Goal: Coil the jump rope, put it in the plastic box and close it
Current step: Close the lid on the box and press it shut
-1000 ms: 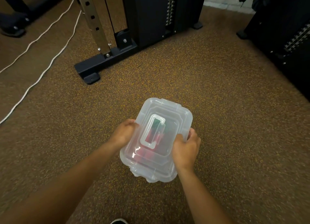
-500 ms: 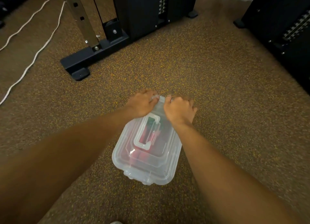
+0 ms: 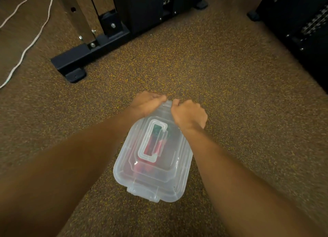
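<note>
The clear plastic box (image 3: 179, 176) rests on the speckled brown floor in the middle of the head view, its lid on top with a white folding handle (image 3: 142, 150) lying flat. Through the lid the jump rope (image 3: 153, 143) shows as blurred red and green shapes inside. My left hand (image 3: 146, 102) and my right hand (image 3: 189, 114) are both curled over the far edge of the box, close together, fingers gripping the lid's rim there. A latch tab (image 3: 152, 196) sits at the near edge.
A black gym machine base (image 3: 76, 61) with a steel upright stands at the back left. A white cord (image 3: 26, 48) lies on the floor at far left. Another black machine (image 3: 301, 27) fills the back right corner.
One second ago my hands held the box's two long sides. They have since moved forward to its far edge and stay there; the view has shifted slightly closer.
</note>
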The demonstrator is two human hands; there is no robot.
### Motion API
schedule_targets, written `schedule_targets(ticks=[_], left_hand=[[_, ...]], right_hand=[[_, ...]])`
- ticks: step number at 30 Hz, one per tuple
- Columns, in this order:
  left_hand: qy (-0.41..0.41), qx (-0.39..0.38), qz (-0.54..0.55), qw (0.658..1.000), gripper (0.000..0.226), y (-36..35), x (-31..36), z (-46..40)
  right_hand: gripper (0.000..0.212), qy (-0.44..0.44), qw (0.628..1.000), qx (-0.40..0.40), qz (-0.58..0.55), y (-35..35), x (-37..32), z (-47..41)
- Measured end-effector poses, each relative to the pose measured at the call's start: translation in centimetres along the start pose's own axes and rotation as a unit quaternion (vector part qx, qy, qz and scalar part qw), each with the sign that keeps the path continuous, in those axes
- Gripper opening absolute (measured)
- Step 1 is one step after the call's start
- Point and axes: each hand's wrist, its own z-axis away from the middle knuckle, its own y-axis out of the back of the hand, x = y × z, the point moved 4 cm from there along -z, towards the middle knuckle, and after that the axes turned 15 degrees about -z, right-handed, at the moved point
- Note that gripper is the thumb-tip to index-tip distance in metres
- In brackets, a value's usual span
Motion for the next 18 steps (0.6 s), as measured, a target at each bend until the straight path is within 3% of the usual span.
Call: schedule_targets(ticks=[4, 7, 10, 18], left_hand=[[0.001, 0.014, -0.026, 1.0, 0.063, -0.4, -0.4, -0.5], [-0.018, 0.046, 0.009, 0.999, 0.048, -0.4, -0.7, -0.5], [-0.094, 0.087, 0.046, 0.991, 0.024, 0.0, -0.4, 0.0], [-0.149, 0.148, 0.016, 0.978, 0.016, 0.1, 0.0, 0.1]], right_hand=[[0.049, 0.029, 0.999, 0.041, -0.012, 0.0, 0.3, 0.5], [0.042, 0.035, 0.996, 0.054, -0.059, 0.0, 0.5, 0.6], [0.03, 0.036, 0.989, 0.07, -0.124, 0.2, 0.9, 0.6], [0.033, 0.051, 0.973, 0.116, -0.192, 1.1, 1.2, 0.6]])
